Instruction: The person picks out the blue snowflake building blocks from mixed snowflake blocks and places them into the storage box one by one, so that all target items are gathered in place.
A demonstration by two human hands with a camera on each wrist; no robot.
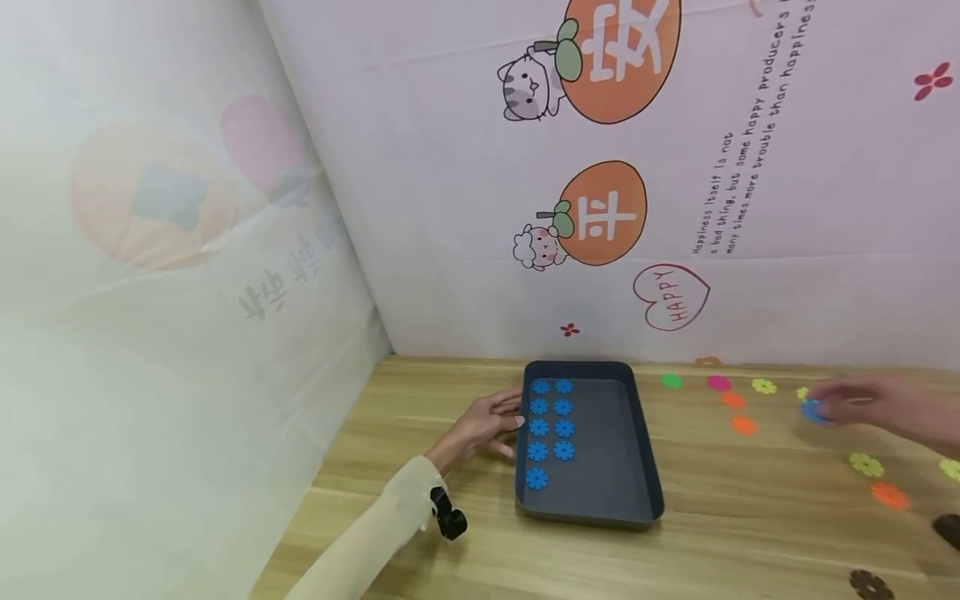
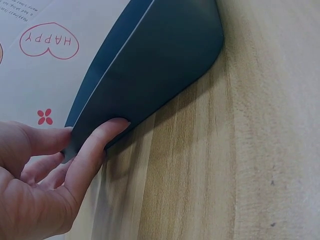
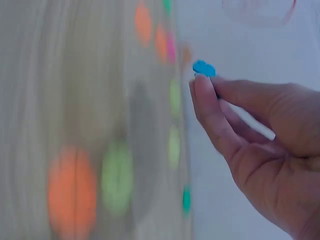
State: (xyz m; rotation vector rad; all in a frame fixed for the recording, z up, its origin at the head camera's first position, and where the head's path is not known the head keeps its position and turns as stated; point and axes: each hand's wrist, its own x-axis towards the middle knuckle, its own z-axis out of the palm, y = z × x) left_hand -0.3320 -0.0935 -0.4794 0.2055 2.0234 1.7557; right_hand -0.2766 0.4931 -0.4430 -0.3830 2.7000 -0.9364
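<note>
A dark grey tray stands on the wooden table, with several blue notched plastic discs laid flat in two columns along its left half. My left hand rests at the tray's left side. Its spread fingers touch the rim and outer wall, as the left wrist view shows. Over on the right, my right hand pinches one blue notched disc between thumb and fingertips, held above the table. In the head view that disc is slightly blurred.
Loose notched discs lie right of the tray: green, magenta, orange, yellow and brown. A dark object shows at the right edge. A printed cloth hangs behind the table.
</note>
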